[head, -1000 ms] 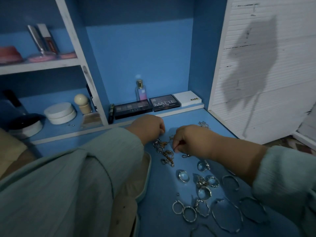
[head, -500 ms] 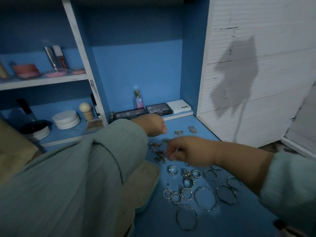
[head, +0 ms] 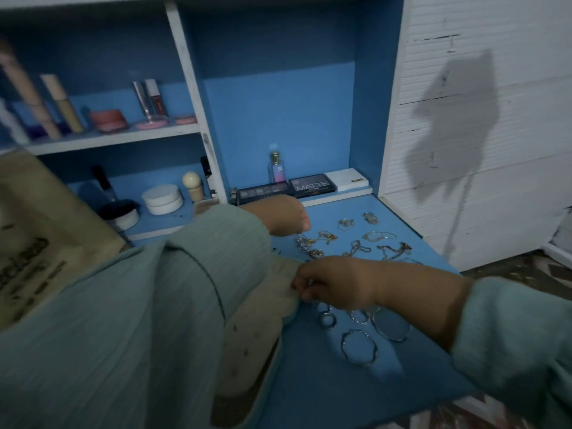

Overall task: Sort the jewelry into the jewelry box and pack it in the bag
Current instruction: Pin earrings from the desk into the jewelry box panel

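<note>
Gold and silver chains [head: 356, 243] lie scattered at the back of the blue desk [head: 325, 394]. Silver rings [head: 326, 317] and thin bangles [head: 359, 348] lie nearer me. The open jewelry box [head: 257, 351], beige inside with a teal rim, sits left of them, mostly under my left sleeve. My left hand [head: 280, 215] rests as a fist beside the chains; nothing shows in it. My right hand [head: 334, 283] hovers at the box's right edge, its fingertips pinching a small piece of jewelry that I can barely make out. A beige printed bag [head: 34, 230] stands at far left.
Eyeshadow palettes [head: 312, 185] and a perfume bottle [head: 277, 168] line the back of the alcove. A white jar [head: 162, 199] and cosmetics fill the shelves on the left. A white slatted panel [head: 479, 150] bounds the desk on the right, where the desk edge drops off.
My right hand has drawn back from the chains toward me and left, to the box's edge. My view has tilted up and left. The left hand stays put.
</note>
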`<state>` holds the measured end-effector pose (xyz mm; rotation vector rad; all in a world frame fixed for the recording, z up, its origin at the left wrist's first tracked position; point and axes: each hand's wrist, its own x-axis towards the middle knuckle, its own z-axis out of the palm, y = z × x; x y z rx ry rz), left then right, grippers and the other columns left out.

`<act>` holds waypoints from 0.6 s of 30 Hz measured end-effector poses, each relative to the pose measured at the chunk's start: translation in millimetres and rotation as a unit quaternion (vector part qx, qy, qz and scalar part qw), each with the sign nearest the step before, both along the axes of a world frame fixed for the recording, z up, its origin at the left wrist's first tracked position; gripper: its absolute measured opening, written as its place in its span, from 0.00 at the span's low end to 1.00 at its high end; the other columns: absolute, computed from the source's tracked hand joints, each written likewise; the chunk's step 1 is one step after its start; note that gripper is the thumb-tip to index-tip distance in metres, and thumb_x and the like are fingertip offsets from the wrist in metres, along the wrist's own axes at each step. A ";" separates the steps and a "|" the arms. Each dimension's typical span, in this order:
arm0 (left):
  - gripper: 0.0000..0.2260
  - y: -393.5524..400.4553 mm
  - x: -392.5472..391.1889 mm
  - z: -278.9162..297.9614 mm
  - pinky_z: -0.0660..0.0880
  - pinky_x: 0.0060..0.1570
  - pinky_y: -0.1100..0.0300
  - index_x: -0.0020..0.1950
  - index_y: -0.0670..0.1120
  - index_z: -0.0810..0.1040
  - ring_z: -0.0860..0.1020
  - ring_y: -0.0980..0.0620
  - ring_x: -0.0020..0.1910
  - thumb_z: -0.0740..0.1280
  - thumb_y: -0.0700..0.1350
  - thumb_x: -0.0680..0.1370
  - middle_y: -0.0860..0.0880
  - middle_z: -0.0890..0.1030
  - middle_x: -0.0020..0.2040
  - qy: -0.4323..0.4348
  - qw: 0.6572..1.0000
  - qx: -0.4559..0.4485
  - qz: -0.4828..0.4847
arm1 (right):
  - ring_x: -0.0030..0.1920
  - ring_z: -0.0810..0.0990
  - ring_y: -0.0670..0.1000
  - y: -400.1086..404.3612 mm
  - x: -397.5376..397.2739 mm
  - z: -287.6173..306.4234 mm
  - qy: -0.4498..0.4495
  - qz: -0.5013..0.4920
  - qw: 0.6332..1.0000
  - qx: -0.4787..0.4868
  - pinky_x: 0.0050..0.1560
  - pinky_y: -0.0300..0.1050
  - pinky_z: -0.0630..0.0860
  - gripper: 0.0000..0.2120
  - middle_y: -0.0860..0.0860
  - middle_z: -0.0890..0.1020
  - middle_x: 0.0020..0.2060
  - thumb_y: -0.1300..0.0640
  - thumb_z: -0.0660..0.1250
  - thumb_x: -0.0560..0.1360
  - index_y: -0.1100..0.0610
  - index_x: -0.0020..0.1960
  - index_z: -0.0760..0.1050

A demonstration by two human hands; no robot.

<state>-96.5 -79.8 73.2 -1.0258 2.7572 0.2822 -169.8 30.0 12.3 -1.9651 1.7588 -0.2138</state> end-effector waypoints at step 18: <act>0.04 16.4 120.5 1.7 0.68 0.49 0.62 0.51 0.51 0.76 0.72 0.56 0.48 0.62 0.47 0.79 0.55 0.74 0.47 0.121 0.989 0.052 0.065 | 0.44 0.72 0.48 -4.5 43.4 9.3 0.000 -0.120 0.986 -0.119 0.36 0.33 0.65 0.09 0.50 0.71 0.44 0.68 0.60 0.75 0.56 0.42 0.71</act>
